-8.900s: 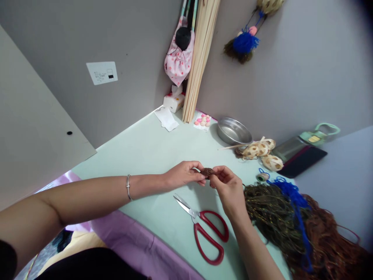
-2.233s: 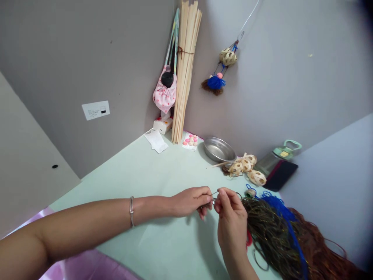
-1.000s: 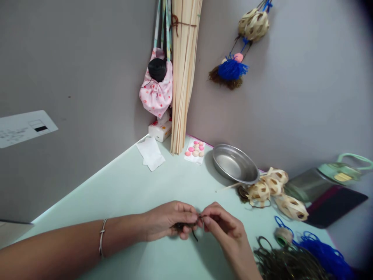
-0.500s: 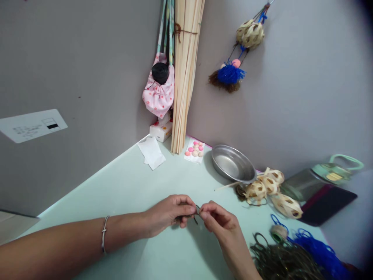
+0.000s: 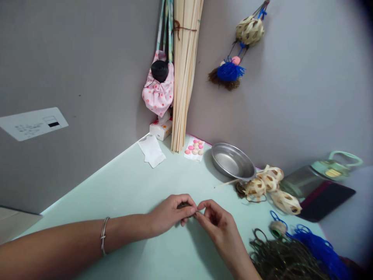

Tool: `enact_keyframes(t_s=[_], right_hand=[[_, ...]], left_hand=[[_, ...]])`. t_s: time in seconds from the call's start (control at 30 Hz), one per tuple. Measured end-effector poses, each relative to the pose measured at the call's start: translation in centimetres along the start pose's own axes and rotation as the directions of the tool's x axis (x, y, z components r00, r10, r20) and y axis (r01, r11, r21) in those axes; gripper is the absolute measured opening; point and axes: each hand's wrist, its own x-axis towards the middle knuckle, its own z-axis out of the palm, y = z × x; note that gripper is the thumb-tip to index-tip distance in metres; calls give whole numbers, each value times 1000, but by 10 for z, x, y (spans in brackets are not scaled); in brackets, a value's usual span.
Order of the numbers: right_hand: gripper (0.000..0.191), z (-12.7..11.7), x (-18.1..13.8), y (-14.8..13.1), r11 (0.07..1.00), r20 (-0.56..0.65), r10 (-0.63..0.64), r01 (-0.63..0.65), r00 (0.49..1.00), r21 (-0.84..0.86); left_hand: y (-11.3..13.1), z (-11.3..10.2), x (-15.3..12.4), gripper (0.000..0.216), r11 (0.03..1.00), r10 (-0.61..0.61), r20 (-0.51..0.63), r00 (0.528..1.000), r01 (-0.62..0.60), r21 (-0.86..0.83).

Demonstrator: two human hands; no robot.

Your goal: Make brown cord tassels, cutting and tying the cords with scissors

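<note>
Within left hand, dark yarn

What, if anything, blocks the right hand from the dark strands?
Partly the left hand, its thumb and fingers closed around the dark strands; no other object shows between them and the right hand.
</note>
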Motion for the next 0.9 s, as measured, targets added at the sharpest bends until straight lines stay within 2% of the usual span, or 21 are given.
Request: enact_keyframes(t_s=[0.1,0.2,0.27,0.37,0.47,0.53,0.63,0.8,0.9], right_hand=[[30,1,-2,5,987,34,-37,42,999,-155],[28,3,-6,6,903,-68,-214,172,974,-393],[25,5,-9,5,791,-126,-400,272,908,-548],[22,6,-11,4,587,-112,-639,388,761,-710],[19,8,-10,4,419,-25,-767,471,641,-777],[18,9,-9,5,369,1,-805,502,593,-782],[16,10,-8,5,348,11,-822,518,569,-781],[13,6,-8,0,345,85,-792,558,605,-755],[15,5,-7,2,395,91,-752,556,653,-731]], left_hand=[[0,3,-1,26,998,41,-36,998,-40,45],[1,8,-3,19,997,82,-87,993,-82,-4],[1,11,-3,20,992,118,-102,988,-123,-36],[1,13,-4,27,988,116,-68,991,-122,-99],[1,13,-4,34,983,42,-54,998,-51,-175],[2,12,-4,34,978,7,-62,998,-20,-210],[2,11,-2,31,975,-11,-64,998,-3,-222],[7,11,-2,29,976,-29,-65,997,14,-218],[13,8,-2,24,979,-27,-93,995,8,-205]])
